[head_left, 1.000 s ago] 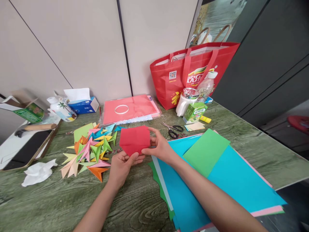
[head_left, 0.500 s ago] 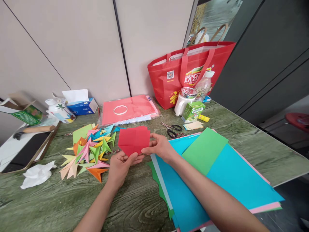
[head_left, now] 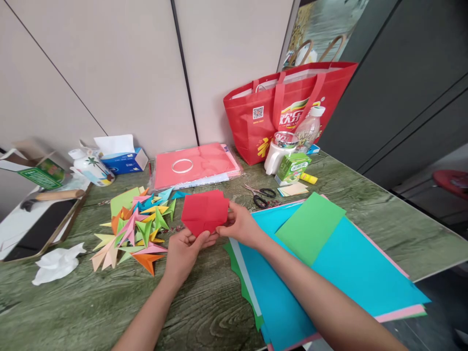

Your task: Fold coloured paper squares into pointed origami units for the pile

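Observation:
A creased red paper [head_left: 204, 210] is held up above the wooden table, its lower corners folded to a blunt point. My left hand [head_left: 185, 251] pinches its bottom edge, thumb in front and fingers behind. At its lower right edge, my right hand [head_left: 243, 225] grips it between thumb and fingers. To the left lies a pile of folded paper pieces [head_left: 137, 226] in several colours. Large blue sheets [head_left: 351, 263] with a green sheet [head_left: 310, 228] on top lie under and beside my right forearm.
Scissors [head_left: 260, 195], a green carton [head_left: 292, 168], a white mug [head_left: 276, 157] and a red bag [head_left: 256, 129] stand or lie behind. Packaged red paper [head_left: 204, 165] is by the wall. Crumpled tissue [head_left: 58, 264] and a tray with a hammer [head_left: 60, 195] are at left.
The red paper and both hands have shifted slightly to the right. My right fingers have bent in a little more at the paper's right edge.

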